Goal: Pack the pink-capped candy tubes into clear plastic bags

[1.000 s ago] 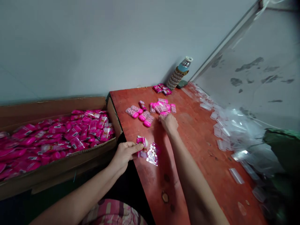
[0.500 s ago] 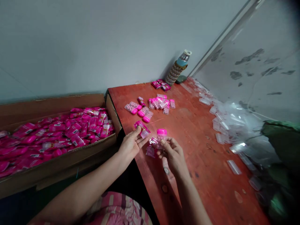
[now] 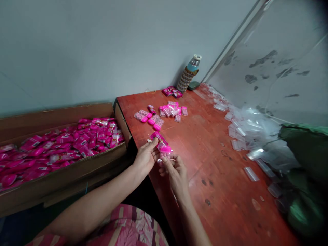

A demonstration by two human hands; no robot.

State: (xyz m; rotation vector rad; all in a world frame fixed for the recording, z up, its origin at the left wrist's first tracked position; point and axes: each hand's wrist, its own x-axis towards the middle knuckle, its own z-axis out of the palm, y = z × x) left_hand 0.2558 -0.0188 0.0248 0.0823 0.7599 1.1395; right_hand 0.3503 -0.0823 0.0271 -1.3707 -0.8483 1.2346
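Observation:
Between thumb and fingers, my left hand (image 3: 147, 155) pinches a printed pink sleeve (image 3: 158, 137) near the table's front left edge. My right hand (image 3: 175, 169) grips a small clear container (image 3: 165, 152) with a pink cap and pink balls inside. The capped end touches the lower end of the sleeve; whether it is inside cannot be made out. Beyond my hands, several similar pink-capped containers (image 3: 170, 110) lie in a group on the red table (image 3: 205, 136), with more (image 3: 154, 120) to their left.
A cardboard box (image 3: 120, 118) full of pink packets (image 3: 82, 140) stands left of the table. At the back are a bottle in a knitted cover (image 3: 188, 77) and pink packs (image 3: 172, 91). Clear plastic pieces (image 3: 246, 130) and dark green cloth (image 3: 304, 150) lie right.
My right hand has moved left with the container, bringing its capped end against the sleeve in my left hand. The view has shifted slightly.

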